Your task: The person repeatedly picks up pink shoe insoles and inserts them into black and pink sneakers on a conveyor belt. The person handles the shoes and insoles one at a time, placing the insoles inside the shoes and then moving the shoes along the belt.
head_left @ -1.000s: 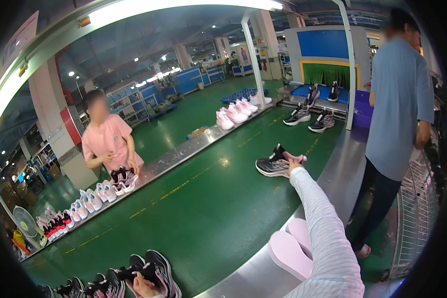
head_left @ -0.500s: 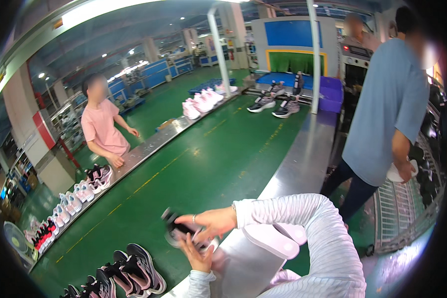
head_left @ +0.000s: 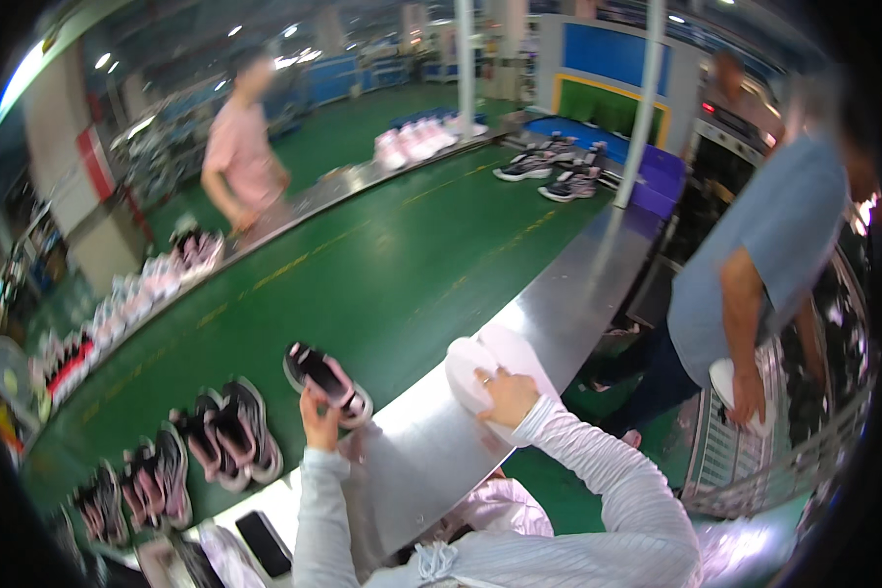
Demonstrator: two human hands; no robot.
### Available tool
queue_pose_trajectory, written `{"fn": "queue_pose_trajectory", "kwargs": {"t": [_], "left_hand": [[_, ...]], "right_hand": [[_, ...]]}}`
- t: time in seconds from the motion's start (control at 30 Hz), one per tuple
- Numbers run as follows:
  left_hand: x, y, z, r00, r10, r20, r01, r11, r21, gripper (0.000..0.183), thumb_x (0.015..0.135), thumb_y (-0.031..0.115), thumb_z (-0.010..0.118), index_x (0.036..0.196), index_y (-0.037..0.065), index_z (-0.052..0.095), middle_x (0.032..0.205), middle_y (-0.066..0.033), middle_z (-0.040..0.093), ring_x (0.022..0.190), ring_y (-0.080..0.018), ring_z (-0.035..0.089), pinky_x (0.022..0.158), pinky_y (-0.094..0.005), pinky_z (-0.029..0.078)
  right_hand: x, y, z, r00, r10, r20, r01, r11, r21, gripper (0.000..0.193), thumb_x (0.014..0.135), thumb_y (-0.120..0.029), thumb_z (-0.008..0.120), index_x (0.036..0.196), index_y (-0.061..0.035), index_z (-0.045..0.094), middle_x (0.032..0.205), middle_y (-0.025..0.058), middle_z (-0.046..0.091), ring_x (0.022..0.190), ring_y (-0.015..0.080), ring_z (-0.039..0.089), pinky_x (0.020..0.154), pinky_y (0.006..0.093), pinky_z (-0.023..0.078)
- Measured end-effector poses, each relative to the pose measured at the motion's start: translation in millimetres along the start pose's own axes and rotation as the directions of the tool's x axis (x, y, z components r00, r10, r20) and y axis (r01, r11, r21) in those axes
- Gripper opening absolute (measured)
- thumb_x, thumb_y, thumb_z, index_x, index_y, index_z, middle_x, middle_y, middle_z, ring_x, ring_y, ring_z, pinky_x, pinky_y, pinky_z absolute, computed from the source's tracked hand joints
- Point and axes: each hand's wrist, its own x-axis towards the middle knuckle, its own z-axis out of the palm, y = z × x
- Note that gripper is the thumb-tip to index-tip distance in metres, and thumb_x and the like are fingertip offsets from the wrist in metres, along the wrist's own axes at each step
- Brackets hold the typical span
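A black and pink sneaker [head_left: 316, 365] is in my left hand [head_left: 320, 421], over the edge of the green belt. My fingers are closed round its side, and its toe points away to the left. Two white sole-shaped pieces, which look like insoles [head_left: 468, 355], lie overlapping on the metal ledge. My right hand [head_left: 510, 397] reaches onto the nearer one with bent fingers gripping it; the fingertips are partly hidden.
Several black and pink sneakers [head_left: 235, 431] stand along the belt [head_left: 392, 265] at the left. A dark phone-like slab [head_left: 263, 542] lies near me. More shoes line the far ledge. A co-worker in blue [head_left: 755, 245] holds a white sole by a wire rack [head_left: 745, 441] at right.
My right hand has left the sneaker and moved right onto the white insoles. My left hand keeps the sneaker, now further left. The view has turned; the co-worker in blue leans lower.
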Motion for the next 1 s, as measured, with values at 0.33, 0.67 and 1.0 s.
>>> {"fn": "queue_pose_trajectory", "kwargs": {"t": [0.33,0.67,1.0], "left_hand": [[69,30,6,0.964,-0.082,-0.254,0.124,0.981,0.152,0.047,0.075,0.026,0.055,0.113,0.002,0.040,0.106,-0.0188,0.048,0.099,-0.0294,0.047,0.085,-0.0326,0.036],[74,43,-11,0.966,-0.165,-0.198,0.232,0.893,0.387,0.038,0.079,0.038,0.046,0.094,0.004,0.058,0.080,-0.0219,0.057,0.078,-0.0361,0.054,0.070,-0.0400,0.043],[73,12,-18,0.991,-0.136,-0.013,0.136,0.964,0.229,0.038,0.074,0.025,0.053,0.108,0.010,0.051,0.089,-0.0201,0.057,0.087,-0.0329,0.054,0.075,-0.0354,0.043]], "right_hand": [[-4,7,-10,0.974,0.173,0.145,-0.183,0.981,0.058,0.079,0.061,-0.046,0.061,0.123,-0.0077,0.032,0.083,0.0164,0.059,0.072,0.0305,0.058,0.066,0.0385,0.046],[37,-67,-84,0.938,-0.265,-0.225,0.316,0.919,0.235,0.027,0.069,-0.026,0.058,0.091,-0.0120,0.058,0.078,0.0119,0.055,0.071,0.0295,0.056,0.062,0.0377,0.045],[155,-195,-41,0.928,-0.354,0.117,0.365,0.926,-0.096,0.017,0.068,-0.022,0.057,0.076,-0.0079,0.063,0.076,0.0101,0.062,0.073,0.0245,0.060,0.062,0.0342,0.048]]}}
